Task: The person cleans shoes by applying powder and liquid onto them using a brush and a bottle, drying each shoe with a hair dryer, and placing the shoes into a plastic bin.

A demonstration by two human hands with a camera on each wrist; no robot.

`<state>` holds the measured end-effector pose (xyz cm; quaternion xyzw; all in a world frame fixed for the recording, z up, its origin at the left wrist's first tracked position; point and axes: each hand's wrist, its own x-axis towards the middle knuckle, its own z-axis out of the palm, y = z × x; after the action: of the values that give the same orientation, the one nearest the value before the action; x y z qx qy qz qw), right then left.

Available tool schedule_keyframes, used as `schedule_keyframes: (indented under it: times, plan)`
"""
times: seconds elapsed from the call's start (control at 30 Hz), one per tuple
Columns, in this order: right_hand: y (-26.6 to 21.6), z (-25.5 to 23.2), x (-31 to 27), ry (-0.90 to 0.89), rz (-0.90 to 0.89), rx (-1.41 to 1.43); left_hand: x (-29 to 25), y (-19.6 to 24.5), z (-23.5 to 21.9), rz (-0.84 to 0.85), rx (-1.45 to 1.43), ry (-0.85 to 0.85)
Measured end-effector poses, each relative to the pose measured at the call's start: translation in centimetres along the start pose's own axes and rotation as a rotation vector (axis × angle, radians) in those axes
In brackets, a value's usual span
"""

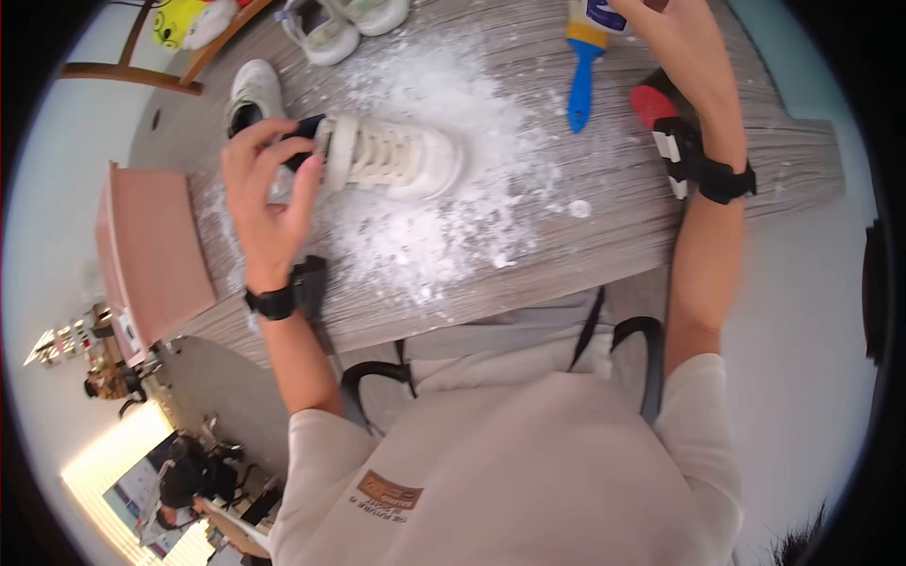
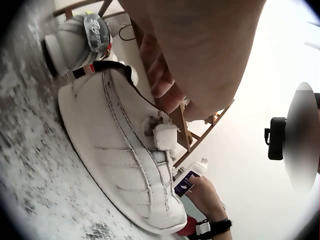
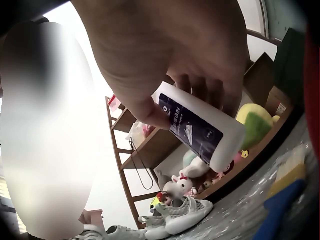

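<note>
A white shoe (image 1: 401, 160) with stitched sides lies on the powder-covered table; its side fills much of the left wrist view (image 2: 120, 150). My left hand (image 1: 269, 193) is at the shoe's dark collar, fingers loosely bent and thumb apart from them; whether the fingertips touch the collar I cannot tell. My right hand (image 1: 694, 61) grips a white bottle with a dark blue label (image 3: 200, 127), held tilted above the table, thumb on one side and fingers on the other. A blue-handled brush (image 1: 580, 90) lies just left of that hand.
Another white shoe (image 1: 255, 94) stands behind my left hand, and a lighter pair (image 1: 326, 28) sits at the far edge. A red-and-black object (image 1: 651, 104) lies beside my right wrist. A pink box (image 1: 156, 245) is at the left, with wooden shelves (image 3: 150, 145) of plush toys beyond.
</note>
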<state>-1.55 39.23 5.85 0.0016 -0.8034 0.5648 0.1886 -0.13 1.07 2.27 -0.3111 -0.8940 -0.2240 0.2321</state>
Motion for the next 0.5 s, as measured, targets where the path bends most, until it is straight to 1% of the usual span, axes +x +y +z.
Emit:
schedule_keyframes:
  times: [0.03, 0.1, 0.13, 0.23, 0.27, 0.37, 0.4, 0.5]
  plan:
    - [0.3, -1.4, 0.4, 0.011, -0.014, -0.099, 0.0, -0.1, 0.0, -0.008, -0.018, -0.017]
    - [2.7, -3.4, 1.7, 0.063, -0.029, -0.202, 0.3, -0.2, -0.1, -0.016, -0.048, -0.057]
    - [3.4, -4.0, 1.9, 0.093, -0.037, -0.247, 0.1, -0.4, -0.1, -0.119, -0.12, -0.143]
    - [3.8, -4.9, 1.8, 0.098, -0.001, -0.358, 0.1, -0.4, -0.2, -0.138, -0.114, -0.265]
    - [4.6, -5.0, 1.9, 0.1, -0.1, -0.401, 0.2, -0.3, -0.4, -0.133, -0.089, -0.309]
    - [6.8, -5.9, 3.1, 0.008, 0.07, -0.485, 0.4, 0.0, -1.1, -0.107, -0.093, -0.354]
    - [8.5, -6.4, 3.5, -0.028, -0.036, -0.428, 0.4, 0.2, -1.3, -0.117, -0.091, -0.352]
    - [7.6, -5.7, 3.1, 0.051, 0.015, -0.529, 0.4, 0.1, -1.6, -0.13, -0.094, -0.354]
